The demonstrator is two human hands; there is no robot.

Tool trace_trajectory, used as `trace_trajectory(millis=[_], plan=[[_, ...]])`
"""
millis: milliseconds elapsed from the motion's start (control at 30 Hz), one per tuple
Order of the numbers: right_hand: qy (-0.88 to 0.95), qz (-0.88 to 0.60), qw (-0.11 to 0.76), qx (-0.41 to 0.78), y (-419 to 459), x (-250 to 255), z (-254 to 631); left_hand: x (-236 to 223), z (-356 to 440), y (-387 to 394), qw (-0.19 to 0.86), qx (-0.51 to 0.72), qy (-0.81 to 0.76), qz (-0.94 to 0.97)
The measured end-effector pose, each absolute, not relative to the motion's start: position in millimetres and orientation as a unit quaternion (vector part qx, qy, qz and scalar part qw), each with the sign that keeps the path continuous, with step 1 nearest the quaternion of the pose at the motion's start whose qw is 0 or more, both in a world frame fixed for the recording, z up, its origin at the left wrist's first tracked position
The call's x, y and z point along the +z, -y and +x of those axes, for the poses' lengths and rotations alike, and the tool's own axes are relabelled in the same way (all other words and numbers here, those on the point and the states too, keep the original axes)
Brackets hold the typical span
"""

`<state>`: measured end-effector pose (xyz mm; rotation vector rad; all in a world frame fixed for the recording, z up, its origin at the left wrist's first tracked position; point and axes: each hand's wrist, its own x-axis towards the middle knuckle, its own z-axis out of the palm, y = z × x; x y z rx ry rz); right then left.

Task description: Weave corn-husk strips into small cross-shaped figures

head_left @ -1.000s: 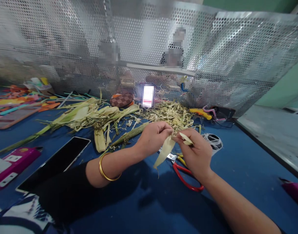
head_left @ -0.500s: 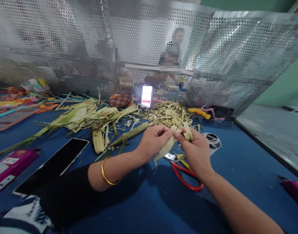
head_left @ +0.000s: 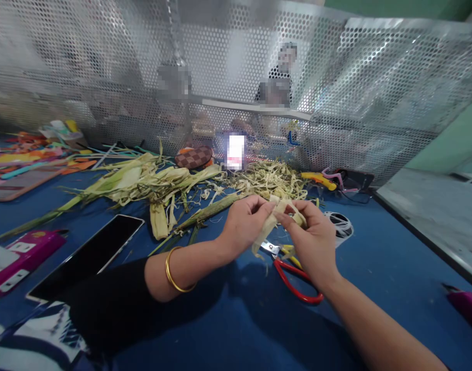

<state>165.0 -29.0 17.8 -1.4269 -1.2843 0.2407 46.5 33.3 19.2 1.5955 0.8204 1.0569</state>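
Note:
A pale strip of corn husk (head_left: pixel 267 226) is pinched between my two hands above the blue table. My left hand (head_left: pixel 246 221) grips it from the left, thumb and fingers pressed together, and one end dangles below. On the right, my right hand (head_left: pixel 313 232) holds the same husk, with a loop of it curling near the fingers. Scissors with red handles (head_left: pixel 298 288) lie on the table under my hands, beside a yellow-handled tool (head_left: pixel 292 253) partly covered by my right hand. White string (head_left: pixel 340 226) rests just right of that hand.
Whole husks (head_left: pixel 143 180) and a heap of shredded husk (head_left: pixel 272 178) lie behind my hands. At left are a phone (head_left: pixel 89 255) and a magenta power strip (head_left: pixel 25 260). A perforated metal screen (head_left: pixel 236 56) stands at the back, near a yellow-handled tool (head_left: pixel 319 179).
Both hands keep their grip on the corn husk. Its strip has turned slightly, with the upper end now standing up between the fingers. The whole view has shifted a little.

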Motion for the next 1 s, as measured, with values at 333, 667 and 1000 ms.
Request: trace_trajectory(millis=[333, 667, 1000], plan=[[0.571, -0.606, 0.553, 0.038, 30.4, 12.2, 161.2, 12.5, 49.0, -34.8, 0.48, 0.448, -0.353, 0.666], [0.721, -0.447, 0.514, -0.126, 38.8, 11.5, 163.8, 8.8, 49.6, -41.7, 0.505, 0.473, -0.347, 0.633], [0.834, -0.312, 0.423, -0.167, 60.9, 16.9, 159.0, 18.0, 46.1, -59.5, 0.585, 0.474, -0.39, 0.53]])
